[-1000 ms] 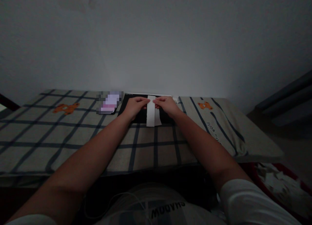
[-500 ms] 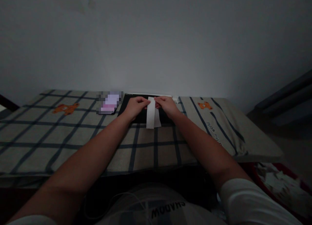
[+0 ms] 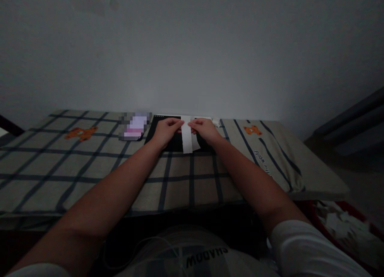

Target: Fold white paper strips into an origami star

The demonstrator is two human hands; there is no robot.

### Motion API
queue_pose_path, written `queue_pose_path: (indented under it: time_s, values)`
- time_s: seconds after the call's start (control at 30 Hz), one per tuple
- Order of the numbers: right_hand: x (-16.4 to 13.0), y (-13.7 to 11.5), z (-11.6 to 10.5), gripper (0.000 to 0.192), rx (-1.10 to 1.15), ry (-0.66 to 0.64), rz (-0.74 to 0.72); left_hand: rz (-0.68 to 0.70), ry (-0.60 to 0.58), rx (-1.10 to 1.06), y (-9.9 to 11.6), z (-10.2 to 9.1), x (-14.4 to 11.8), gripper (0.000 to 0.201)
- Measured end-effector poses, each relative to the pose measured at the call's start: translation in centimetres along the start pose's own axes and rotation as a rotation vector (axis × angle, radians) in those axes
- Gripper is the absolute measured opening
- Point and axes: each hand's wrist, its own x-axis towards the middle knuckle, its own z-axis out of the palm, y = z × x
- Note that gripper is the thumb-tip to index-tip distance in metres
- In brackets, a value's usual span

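A white paper strip (image 3: 187, 141) hangs between my two hands, above a flat black object (image 3: 172, 145) on the cloth-covered table. Thumb and fingers of my left hand (image 3: 167, 129) pinch the strip's left edge near its upper part. On the other edge, my right hand (image 3: 205, 129) pinches it in the same way, fingertips close to the left ones. Behind the strip, toward the right hand, another piece of white paper (image 3: 195, 142) shows; whether it is part of the same strip I cannot tell.
A phone (image 3: 136, 125), partly pixelated, lies left of the black object. The checked tablecloth (image 3: 99, 177) reaches the wall (image 3: 192, 53) behind. At the lower right, a red container (image 3: 313, 217) holds scraps of white paper. A small white item (image 3: 216, 122) sits beyond my right hand.
The paper strip has slid up between my fingers: its lower end sits higher and more of it extends above my fingertips. Both hands stay almost in place.
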Motion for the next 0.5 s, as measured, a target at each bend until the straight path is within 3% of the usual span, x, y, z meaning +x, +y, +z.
queue_pose_path:
  time_s: [0.2,0.5]
  values:
    - [0.21,0.06,-0.18,0.014,-0.005,0.065,-0.014,-0.131,-0.097,0.005,-0.35,-0.24,0.1,0.028]
    - [0.38,0.75,-0.28,0.013,-0.001,0.023,0.048,-0.036,-0.034,0.077,-0.41,-0.51,0.38,0.024]
